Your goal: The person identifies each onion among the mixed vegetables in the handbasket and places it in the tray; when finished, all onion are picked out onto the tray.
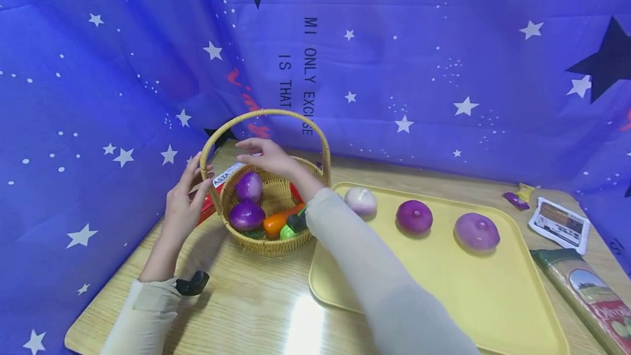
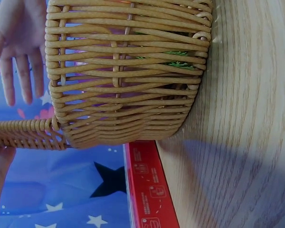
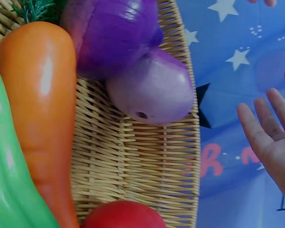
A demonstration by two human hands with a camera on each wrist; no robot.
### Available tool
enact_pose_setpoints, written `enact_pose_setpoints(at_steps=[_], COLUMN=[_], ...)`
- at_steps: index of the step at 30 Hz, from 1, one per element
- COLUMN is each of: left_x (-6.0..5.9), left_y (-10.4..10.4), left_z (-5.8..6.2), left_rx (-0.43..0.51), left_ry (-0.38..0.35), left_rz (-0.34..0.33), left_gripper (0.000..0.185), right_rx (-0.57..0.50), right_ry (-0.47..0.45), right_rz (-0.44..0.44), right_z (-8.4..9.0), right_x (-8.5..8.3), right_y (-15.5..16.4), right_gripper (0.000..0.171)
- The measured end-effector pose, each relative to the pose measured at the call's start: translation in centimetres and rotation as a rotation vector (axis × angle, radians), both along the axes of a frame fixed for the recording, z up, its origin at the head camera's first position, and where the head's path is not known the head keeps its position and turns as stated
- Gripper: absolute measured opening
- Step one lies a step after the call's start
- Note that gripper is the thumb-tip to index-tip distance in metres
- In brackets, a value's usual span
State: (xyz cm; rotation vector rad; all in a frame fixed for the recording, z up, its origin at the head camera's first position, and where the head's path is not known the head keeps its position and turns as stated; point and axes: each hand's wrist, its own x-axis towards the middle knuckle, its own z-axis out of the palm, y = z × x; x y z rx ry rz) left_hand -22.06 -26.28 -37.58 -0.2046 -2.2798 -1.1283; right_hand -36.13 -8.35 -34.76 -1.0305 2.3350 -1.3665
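A wicker basket (image 1: pixel 276 246) with a tall handle (image 1: pixel 266 112) stands on the table. My left hand (image 1: pixel 183 207) grips the left side of the handle, fingers behind it and thumb in front. Above the basket's back part hovers my right hand (image 1: pixel 268 156), fingers extended and nothing held. Inside the basket lie a dark purple onion (image 3: pixel 114 33), a paler purple onion (image 3: pixel 154 90), an orange carrot (image 3: pixel 38 90), a smooth green vegetable (image 3: pixel 9 156) and a rounded red item (image 3: pixel 126 216), partly cut off in the right wrist view.
Right of the basket, a yellow tray (image 1: pixel 443 295) carries a white onion (image 1: pixel 361 201), a dark purple onion (image 1: pixel 414 217) and a light purple onion (image 1: pixel 477 232). A red box (image 2: pixel 154 190) lies behind the basket's left side. Packaged goods (image 1: pixel 559 224) sit beyond the tray's right edge.
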Motion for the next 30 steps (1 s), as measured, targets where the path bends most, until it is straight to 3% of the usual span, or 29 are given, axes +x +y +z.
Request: enact_pose_setpoints(at_steps=[5, 13, 16, 26, 30], left_x=[1.0, -0.6, -0.7, -0.7, -0.2], left_y=[1.0, -0.3, -0.6, -0.6, -0.2], left_z=[1.3, -0.9, -1.2, -1.3, -0.8], left_rx=[0.014, 0.040, 0.048, 0.044, 0.039], left_ry=[0.016, 0.024, 0.026, 0.028, 0.023], left_rz=[-0.015, -0.005, -0.010, -0.016, -0.005], left_gripper=[0.055, 0.058, 0.059, 0.059, 0.059], right_rx=[0.020, 0.164, 0.224, 0.361, 0.416], right_ry=[-0.001, 0.086, 0.114, 0.132, 0.141], right_rz=[-0.014, 0.016, 0.036, 0.094, 0.079], right_z=[-1.1, -3.2, -3.8, -5.0, -5.6], right_x=[-0.4, -0.7, -0.7, -0.4, -0.5], right_y=[-0.9, -1.5, -1.5, -1.4, -1.3], right_gripper=[0.043, 0.050, 0.055, 0.062, 0.062])
